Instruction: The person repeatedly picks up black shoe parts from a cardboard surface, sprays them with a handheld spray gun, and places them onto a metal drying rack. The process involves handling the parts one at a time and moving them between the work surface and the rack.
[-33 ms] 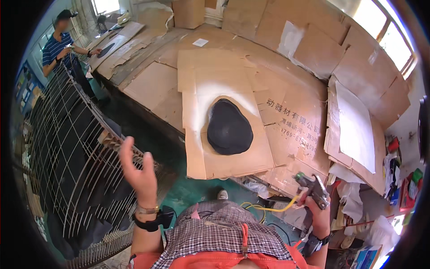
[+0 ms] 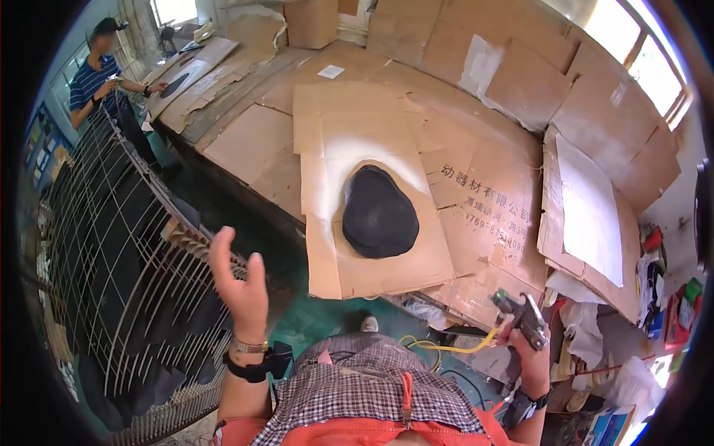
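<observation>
Near left, the left hand [image 2: 239, 286] lifts with fingers spread, beside the wire rack [image 2: 111, 245]. Near right, the right hand [image 2: 529, 357] grips a spray gun [image 2: 523, 316]

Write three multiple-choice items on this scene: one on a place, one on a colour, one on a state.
1. Where does the black oval piece lie?
A. on a cardboard sheet on the table
B. on the wire rack
C. on the floor

2. What colour is the hose by the spray gun?
A. red
B. yellow
C. blue

3. How is the left hand?
A. shut on the wire rack
B. flat on the table
C. open, raised, holding nothing

Key: 1 A, the piece rests in a whitish sprayed patch on the cardboard. 2 B, a yellow hose curls below the gun. 3 C, the fingers are spread in front of the wire rack, while the right hand grips the spray gun.
</observation>
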Tool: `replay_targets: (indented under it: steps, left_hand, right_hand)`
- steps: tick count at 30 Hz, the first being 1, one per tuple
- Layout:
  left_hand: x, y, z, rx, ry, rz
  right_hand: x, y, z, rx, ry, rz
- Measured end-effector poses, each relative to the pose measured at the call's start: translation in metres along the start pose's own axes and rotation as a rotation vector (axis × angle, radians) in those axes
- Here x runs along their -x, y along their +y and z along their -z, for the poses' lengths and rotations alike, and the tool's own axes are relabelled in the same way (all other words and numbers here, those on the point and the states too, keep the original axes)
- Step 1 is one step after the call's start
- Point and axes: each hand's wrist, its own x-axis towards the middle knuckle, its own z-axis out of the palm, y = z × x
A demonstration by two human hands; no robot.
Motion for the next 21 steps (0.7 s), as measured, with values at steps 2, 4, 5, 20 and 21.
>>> replay_targets:
  steps: [2, 4, 5, 20, 21]
  left_hand:
    - [0.007, -0.007, -0.02, 0.012, -0.102, 0.003]
    - [0.016, -0.01, -0.04, 0.016, -0.189, 0.021]
    - [0.021, -0.015, -0.05, 0.016, -0.213, 0.006]
    - [0.032, -0.051, -0.104, 0.143, -0.41, 0.428]
    - [0.036, -0.063, -0.116, 0.2, -0.41, 0.461]
  right_hand:
    - [0.003, 0.0, 0.008, 0.066, -0.091, -0.035]
    - [0.008, 0.004, 0.002, 0.049, -0.175, -0.058]
    - [0.009, 0.005, -0.005, -0.043, -0.154, -0.084]
    - [0.001, -0.002, 0.021, -0.02, 0.003, -0.053]
    - [-0.002, -0.003, 0.022, -0.026, -0.049, -0.06]
